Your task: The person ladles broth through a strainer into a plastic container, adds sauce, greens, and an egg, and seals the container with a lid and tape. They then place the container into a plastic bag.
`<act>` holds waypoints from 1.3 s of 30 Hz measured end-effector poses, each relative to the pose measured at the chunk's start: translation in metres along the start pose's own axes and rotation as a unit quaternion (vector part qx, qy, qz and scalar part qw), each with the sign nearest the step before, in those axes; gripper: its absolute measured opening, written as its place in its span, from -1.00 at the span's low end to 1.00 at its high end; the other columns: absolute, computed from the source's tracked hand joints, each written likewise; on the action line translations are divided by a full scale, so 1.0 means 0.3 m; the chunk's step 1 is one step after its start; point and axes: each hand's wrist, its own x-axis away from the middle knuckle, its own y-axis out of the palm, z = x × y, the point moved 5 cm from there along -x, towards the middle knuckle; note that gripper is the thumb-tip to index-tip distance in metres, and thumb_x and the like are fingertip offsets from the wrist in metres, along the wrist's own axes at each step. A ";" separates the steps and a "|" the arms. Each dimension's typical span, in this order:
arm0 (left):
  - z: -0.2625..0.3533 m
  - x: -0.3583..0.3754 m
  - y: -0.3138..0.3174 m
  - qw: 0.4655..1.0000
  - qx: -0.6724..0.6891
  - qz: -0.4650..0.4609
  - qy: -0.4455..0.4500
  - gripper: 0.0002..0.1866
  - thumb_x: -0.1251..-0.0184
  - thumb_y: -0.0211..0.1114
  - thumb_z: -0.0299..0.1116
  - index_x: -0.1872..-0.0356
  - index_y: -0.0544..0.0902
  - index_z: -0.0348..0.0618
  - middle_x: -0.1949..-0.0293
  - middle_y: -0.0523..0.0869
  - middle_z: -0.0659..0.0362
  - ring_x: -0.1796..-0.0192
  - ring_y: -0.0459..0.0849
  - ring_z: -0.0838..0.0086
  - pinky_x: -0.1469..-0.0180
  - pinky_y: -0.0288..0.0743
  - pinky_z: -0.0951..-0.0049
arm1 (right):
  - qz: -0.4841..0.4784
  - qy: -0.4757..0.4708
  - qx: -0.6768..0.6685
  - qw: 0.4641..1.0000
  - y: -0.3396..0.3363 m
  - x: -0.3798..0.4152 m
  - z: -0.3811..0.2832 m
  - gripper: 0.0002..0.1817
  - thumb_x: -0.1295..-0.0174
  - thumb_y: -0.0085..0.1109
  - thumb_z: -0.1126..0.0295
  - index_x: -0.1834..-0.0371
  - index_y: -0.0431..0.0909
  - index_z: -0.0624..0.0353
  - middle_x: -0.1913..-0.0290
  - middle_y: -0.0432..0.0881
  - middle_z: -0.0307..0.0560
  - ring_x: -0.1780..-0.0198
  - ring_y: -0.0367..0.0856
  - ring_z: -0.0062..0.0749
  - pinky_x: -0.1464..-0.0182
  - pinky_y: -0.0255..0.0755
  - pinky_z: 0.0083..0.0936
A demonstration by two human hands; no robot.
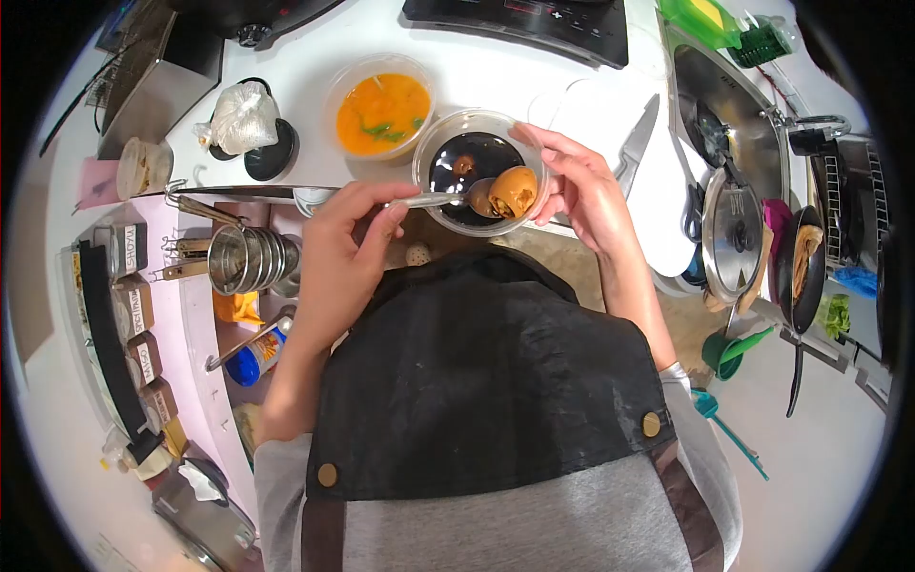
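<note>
My left hand (353,238) pinches the handle of a metal spoon (434,200), whose bowl lies over a round clear plastic container (424,157). Dark brown liquid (453,157) fills part of this container, with a small brown piece (464,165) showing at its surface. Against the spoon's bowl sits a brown-stained egg (516,189) with a broken or uneven end. My right hand (586,181) grips the container's right rim, thumb and fingers around its side. The container is held at the counter's front edge.
Behind it stands a plastic bowl of orange soup (381,110) with green leaves. A knife (637,143) lies on the white counter (305,48) to the right, near the sink (753,95). An induction cooker (534,19) is at the back; a tied bag (243,116) sits left. Strainers (243,259) hang below.
</note>
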 end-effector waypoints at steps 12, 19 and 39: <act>-0.065 0.013 -0.003 0.996 0.069 0.033 -0.043 -0.78 -0.35 0.14 -0.42 0.08 0.62 -0.29 0.37 0.64 0.22 0.29 0.55 0.66 0.17 0.40 0.66 | 0.000 -0.009 -0.037 0.999 -0.004 0.001 -0.001 -0.52 -0.31 -0.12 0.32 -0.17 0.34 0.49 0.33 0.64 0.15 0.60 0.63 -0.36 0.57 0.59 -0.61; -0.013 0.004 -0.133 0.987 0.125 0.099 0.008 -0.79 -0.36 0.14 -0.46 0.08 0.61 -0.35 0.37 0.62 0.26 0.31 0.56 0.66 0.17 0.45 0.67 | 0.000 -0.002 -0.035 0.999 -0.001 0.002 0.001 -0.52 -0.32 -0.13 0.31 -0.18 0.32 0.48 0.44 0.63 0.14 0.61 0.62 -0.36 0.58 0.58 -0.62; 0.048 -0.149 -0.248 0.952 -0.217 0.163 0.145 -0.82 -0.28 0.17 -0.51 0.13 0.65 -0.23 0.38 0.63 0.17 0.38 0.56 0.60 0.32 0.44 0.61 | 0.013 0.001 -0.043 0.999 0.004 0.011 0.001 -0.52 -0.32 -0.14 0.34 -0.20 0.30 0.48 0.41 0.63 0.12 0.58 0.64 -0.36 0.58 0.58 -0.62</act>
